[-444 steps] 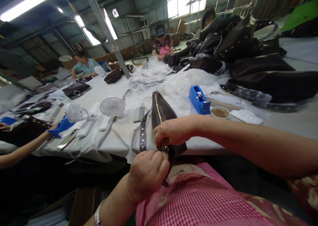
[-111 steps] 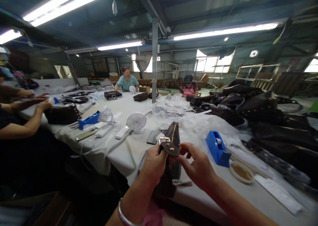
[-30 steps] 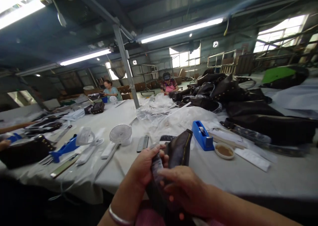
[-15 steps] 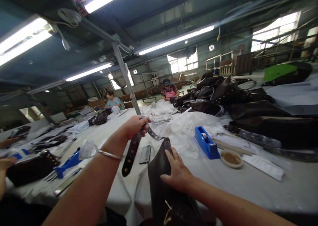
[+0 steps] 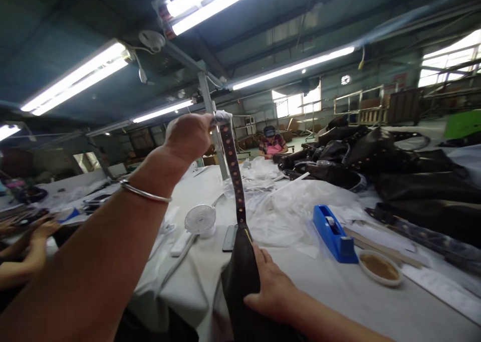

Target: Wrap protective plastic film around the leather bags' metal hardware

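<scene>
My left hand (image 5: 190, 137) is raised in front of me, its fingers closed on the upper end of a dark studded strap (image 5: 235, 174). Clear plastic wraps the strap's top. The strap runs taut down to a dark leather bag (image 5: 240, 277) at the table's near edge. My right hand (image 5: 271, 284) grips the bag's upper right side, its thumb across the front and its fingers along the edge. Part of the bag is hidden by this hand. Behind the bag lies a phone (image 5: 228, 238), partly covered.
A blue tape dispenser (image 5: 334, 234) and a shallow dish of brown stuff (image 5: 379, 267) sit on the right. A small white fan (image 5: 200, 219) stands left of the phone. Dark bags (image 5: 376, 149) are heaped at right. Co-workers' arms (image 5: 28, 262) show at far left; another person (image 5: 271, 142) sits beyond.
My left hand has lifted the strap end up, and the strap now stands stretched above the bag. My right hand stays on the bag. The view has turned left.
</scene>
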Demonstrator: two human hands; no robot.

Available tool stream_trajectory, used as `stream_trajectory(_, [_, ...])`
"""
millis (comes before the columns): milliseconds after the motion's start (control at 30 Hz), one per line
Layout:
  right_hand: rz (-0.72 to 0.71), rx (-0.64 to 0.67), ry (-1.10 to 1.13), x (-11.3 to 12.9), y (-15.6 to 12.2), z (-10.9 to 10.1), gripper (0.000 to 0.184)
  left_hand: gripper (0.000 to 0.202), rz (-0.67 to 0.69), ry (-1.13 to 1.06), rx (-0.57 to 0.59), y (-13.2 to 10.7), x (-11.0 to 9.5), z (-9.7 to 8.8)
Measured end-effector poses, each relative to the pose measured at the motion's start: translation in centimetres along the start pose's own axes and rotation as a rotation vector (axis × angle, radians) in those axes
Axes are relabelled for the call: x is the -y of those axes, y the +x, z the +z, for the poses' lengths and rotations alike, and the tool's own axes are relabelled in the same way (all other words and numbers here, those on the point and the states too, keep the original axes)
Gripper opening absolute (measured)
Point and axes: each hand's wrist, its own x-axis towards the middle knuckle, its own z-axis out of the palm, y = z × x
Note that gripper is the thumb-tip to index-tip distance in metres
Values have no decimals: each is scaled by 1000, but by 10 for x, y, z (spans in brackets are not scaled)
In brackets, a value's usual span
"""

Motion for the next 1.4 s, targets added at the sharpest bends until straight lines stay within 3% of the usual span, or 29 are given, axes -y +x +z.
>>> stream_trajectory(200, [-3, -5, -54, 2, -5, 8, 123, 30, -91, 60, -237, -5, 35, -30])
stream_trajectory(300, [-56, -62, -35, 5, 1, 13, 113, 29, -72, -6, -280, -8, 42, -38])
stream_trajectory(467, [-243, -297, 209, 35, 53, -19, 99, 24, 34, -101, -289, -15, 42, -53])
stream_trajectory(600, [-362, -279, 428, 82, 100, -47, 104, 23, 114, -139, -277, -25, 36, -69])
stream_trajectory(667, [-418, -200, 451, 103, 115, -46, 89, 23, 142, -161, -260, -31, 32, -77])
stream_trajectory(800, [-441, -114, 362, 122, 133, -28, 22, 23, 189, -188, -240, -42, 35, -93])
stream_trajectory(900, [-392, -196, 277, 112, 141, -38, 22, 20, 155, -162, -217, -52, 52, -100])
stream_trajectory(1000, [-303, -379, 136, 87, 150, -80, 24, 16, -2, -244, -72, -68, 78, -99])
stream_trajectory(1100, [-195, -542, -46, 57, 158, -130, 26, 16, -305, -683, 371, -99, 98, -87])
stream_trajectory(1167, [-122, -593, -153, 37, 161, -154, 27, 21, -470, -1069, 683, -129, 99, -71])
stream_trajectory(1200, [-89, -604, -199, 28, 162, -161, 27, 26, -526, -1241, 773, -145, 96, -61])
stream_trajectory(1300, [-7, -605, -302, 4, 164, -168, 26, 36, -677, -1656, 857, -196, 66, -29])
stream_trajectory(1400, [50, -584, -360, -14, 168, -164, 27, 41, -913, -1951, 760, -240, 22, -2])
